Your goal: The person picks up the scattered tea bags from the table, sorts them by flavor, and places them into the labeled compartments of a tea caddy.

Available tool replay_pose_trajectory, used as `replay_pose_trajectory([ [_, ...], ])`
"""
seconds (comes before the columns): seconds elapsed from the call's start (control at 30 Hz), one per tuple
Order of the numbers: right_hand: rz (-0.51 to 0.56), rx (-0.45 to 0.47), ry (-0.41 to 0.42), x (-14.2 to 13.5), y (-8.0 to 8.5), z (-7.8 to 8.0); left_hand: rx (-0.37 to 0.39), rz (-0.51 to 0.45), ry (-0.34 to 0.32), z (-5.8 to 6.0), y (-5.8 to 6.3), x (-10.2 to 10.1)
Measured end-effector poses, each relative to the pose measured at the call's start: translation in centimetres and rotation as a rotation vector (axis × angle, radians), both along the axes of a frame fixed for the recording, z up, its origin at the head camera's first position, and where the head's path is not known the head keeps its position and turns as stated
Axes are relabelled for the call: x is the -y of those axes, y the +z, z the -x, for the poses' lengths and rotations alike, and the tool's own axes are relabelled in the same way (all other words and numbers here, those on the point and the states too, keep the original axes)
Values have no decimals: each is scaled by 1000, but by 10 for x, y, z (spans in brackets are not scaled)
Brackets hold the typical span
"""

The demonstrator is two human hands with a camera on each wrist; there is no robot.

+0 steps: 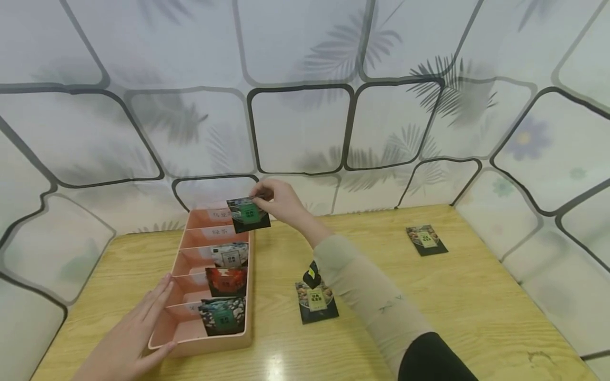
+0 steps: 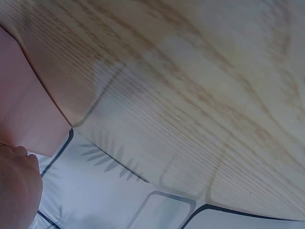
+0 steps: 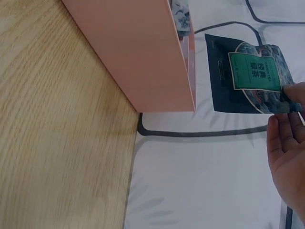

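Observation:
My right hand [image 1: 281, 203] pinches a dark tea sachet with a green label [image 1: 250, 214] between thumb and fingers. It holds the sachet above the far end of a pink divided box [image 1: 249, 340]. In the right wrist view the sachet [image 3: 255, 78] hangs apart from the box's side wall [image 3: 138, 52]. My left hand [image 1: 131, 330] touches the box's left side with extended fingers. Inside, the nearer compartments hold a pale grey sachet [image 1: 231, 255], a red sachet [image 1: 227, 281] and a dark sachet with a teal label [image 1: 223, 316]. Handwritten labels mark the compartments.
A sachet with a yellow-green label [image 1: 316, 307] lies right of the box, and a similar sachet [image 1: 426, 239] lies farther right. A small black item [image 1: 312, 276] shows beside my right sleeve. Patterned fabric [image 1: 300, 132] stands behind the wooden table [image 1: 476, 317].

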State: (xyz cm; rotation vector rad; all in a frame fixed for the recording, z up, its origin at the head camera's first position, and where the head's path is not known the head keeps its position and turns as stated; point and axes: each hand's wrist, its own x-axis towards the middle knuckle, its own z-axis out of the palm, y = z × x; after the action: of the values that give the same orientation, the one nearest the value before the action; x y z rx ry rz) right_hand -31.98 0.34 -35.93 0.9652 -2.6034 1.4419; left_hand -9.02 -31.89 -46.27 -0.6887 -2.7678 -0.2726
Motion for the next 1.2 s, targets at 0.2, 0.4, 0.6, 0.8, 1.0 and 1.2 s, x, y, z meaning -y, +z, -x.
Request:
replay_pose_trajectory([
  [0.2, 14, -12, 7, 15, -1, -3, 0, -3, 5, 0, -2, 0],
  [0.4, 48, -48, 1, 28, -7, -7, 7, 0, 16, 0, -2, 1],
  [0.6, 71, -65, 7, 41, -19, -10, 10, -5, 16, 0, -3, 0],
  [0.8, 56, -83, -12, 47, -35, -14, 9, -9, 11, 1, -2, 1],
  [1.0, -1, -59, -54, 46, -49, -15, 6, -7, 11, 0, -3, 1],
  [1.2, -65, -60, -73, 46, -55, -17, -7, -12, -2, 0, -3, 1],
])
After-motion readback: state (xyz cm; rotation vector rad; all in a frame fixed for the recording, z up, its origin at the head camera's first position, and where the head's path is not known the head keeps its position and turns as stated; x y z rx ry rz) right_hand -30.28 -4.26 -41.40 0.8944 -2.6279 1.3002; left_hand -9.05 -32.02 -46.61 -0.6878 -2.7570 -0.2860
